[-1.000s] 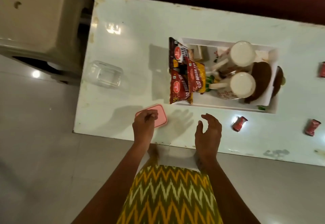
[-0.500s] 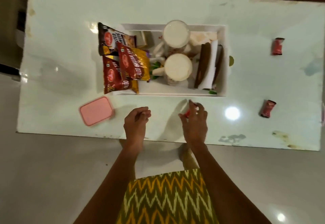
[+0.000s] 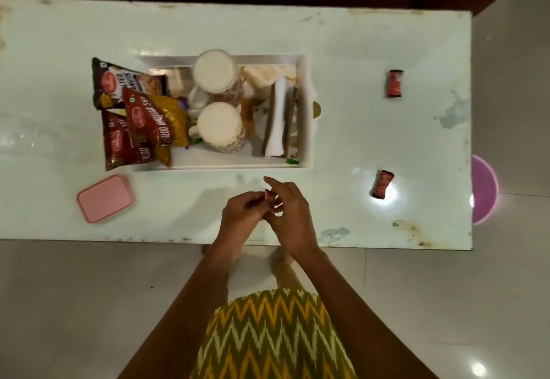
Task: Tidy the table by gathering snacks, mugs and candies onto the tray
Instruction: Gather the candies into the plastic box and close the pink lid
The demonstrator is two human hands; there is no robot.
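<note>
White marble-look table [image 3: 372,39] carries a white tray [image 3: 306,128] already loaded with snack packets [image 3: 143,116] and two mugs [image 3: 218,124]. Just in front of the tray, the left hand [image 3: 242,215] and right hand [image 3: 290,218] meet, fingers pinched together on one small red candy [image 3: 268,195]. Two more red candies lie right of the tray, one far [image 3: 395,83], one nearer [image 3: 381,184].

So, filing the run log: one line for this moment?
hands: both on red candy | tray: snacks, mugs in | table: two candies left
</note>
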